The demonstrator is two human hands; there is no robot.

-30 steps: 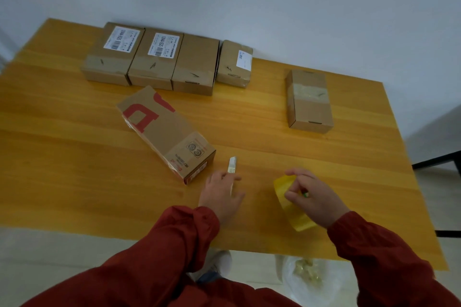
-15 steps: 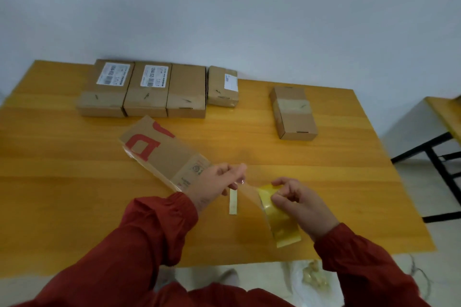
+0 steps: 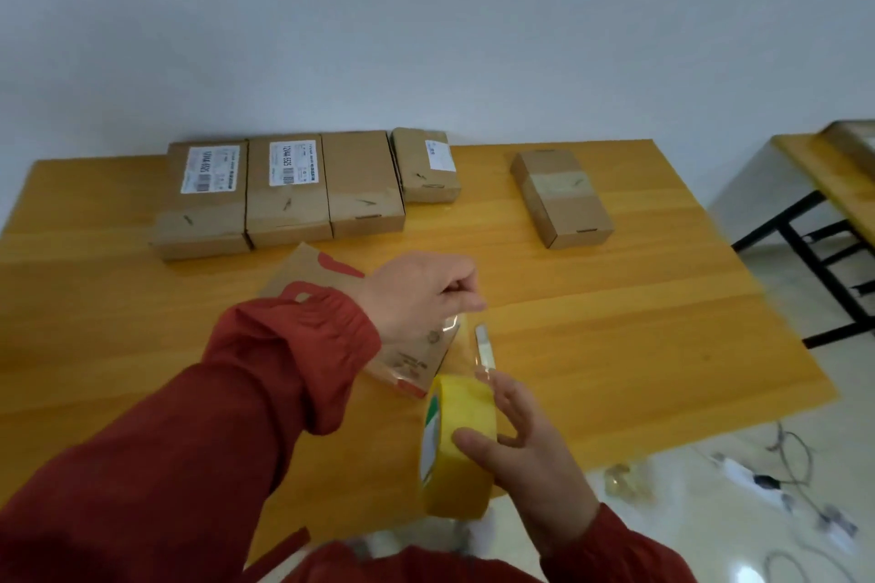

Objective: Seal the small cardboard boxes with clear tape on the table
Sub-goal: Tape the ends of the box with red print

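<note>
Over the near edge of the table (image 3: 615, 298), the right hand (image 3: 535, 454) gripped the yellow tape roll (image 3: 466, 402), thumb on its outer face. The left hand (image 3: 416, 294) pinched the clear strip (image 3: 457, 346) running up from it, above the red-printed box (image 3: 308, 270).

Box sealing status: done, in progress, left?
Done: the lone box on the right carries a tape band. In hand: left hand pinches a tape strip pulled from the tape roll in the right hand, above the red-printed box. Left: that box, probably the four back-row boxes; their seals unclear.
</note>
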